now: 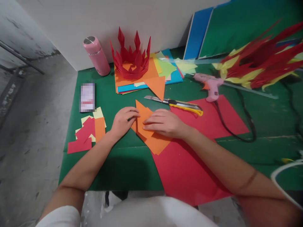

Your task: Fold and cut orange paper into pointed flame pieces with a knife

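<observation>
An orange sheet of paper, folded to a point at its far end, lies in front of me on more orange paper. At its left edge, my left hand is closed on the paper with fingers bent; a small dark spot between the fingers is too unclear to name. My right hand rests over the right side of the sheet, fingers stretched out and lying flat on it. Just beyond the hands is a yellow box cutter with its blade out. Red paper lies under the orange sheets and my right forearm.
A red folded-paper crown stands on stacked coloured paper, beside a pink bottle. A phone and paper scraps lie left. Right are a pink glue gun with its cable and red-yellow paper flames.
</observation>
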The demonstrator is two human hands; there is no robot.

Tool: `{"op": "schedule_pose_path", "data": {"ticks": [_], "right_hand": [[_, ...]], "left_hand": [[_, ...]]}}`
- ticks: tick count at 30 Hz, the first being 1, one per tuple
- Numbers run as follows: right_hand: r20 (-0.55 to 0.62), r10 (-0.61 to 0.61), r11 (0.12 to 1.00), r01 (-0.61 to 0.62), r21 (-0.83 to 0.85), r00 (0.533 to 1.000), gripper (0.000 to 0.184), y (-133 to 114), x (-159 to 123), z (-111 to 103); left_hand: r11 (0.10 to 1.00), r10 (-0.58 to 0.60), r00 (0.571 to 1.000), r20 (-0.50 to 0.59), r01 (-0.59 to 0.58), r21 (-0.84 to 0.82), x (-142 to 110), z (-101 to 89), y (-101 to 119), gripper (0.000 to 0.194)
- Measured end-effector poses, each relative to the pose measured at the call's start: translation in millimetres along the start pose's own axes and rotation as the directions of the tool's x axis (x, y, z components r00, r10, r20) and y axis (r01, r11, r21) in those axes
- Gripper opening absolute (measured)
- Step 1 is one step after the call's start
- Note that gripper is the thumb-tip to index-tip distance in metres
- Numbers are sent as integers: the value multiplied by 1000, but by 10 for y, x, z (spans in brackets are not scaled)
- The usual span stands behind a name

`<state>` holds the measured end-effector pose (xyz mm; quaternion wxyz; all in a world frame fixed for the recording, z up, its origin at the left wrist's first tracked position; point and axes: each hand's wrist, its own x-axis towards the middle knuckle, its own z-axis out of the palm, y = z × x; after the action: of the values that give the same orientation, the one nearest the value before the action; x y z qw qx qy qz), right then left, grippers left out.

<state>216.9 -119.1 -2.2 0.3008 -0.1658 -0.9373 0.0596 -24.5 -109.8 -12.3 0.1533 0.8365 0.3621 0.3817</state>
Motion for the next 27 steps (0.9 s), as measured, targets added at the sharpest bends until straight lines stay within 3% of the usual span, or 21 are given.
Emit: {"op": "schedule_pose_path", "data": {"ticks": [8, 11, 15, 20, 27], "right_hand": [[120, -20, 1000, 18, 11, 993, 21, 7, -7, 19], [130, 1, 999, -7, 43, 991, 21, -8, 7, 33], [133, 26, 991, -43, 128, 991, 20, -21, 23, 12], [106, 128, 956, -151, 253, 986, 22, 49, -35, -52], [121, 281, 910, -305, 281, 952, 21, 165, -78, -92]], "left_hand": [[997, 26, 997, 67, -30, 64, -33, 40, -84, 27], [995, -36, 993, 111, 25, 100, -20, 23, -10, 24], [968, -188, 949, 251, 137, 210, 7, -22, 127, 17], [956, -249, 896, 368, 167, 240, 21, -76, 151, 19], [970, -212, 923, 322, 158, 183, 15, -114, 99, 12]]}}
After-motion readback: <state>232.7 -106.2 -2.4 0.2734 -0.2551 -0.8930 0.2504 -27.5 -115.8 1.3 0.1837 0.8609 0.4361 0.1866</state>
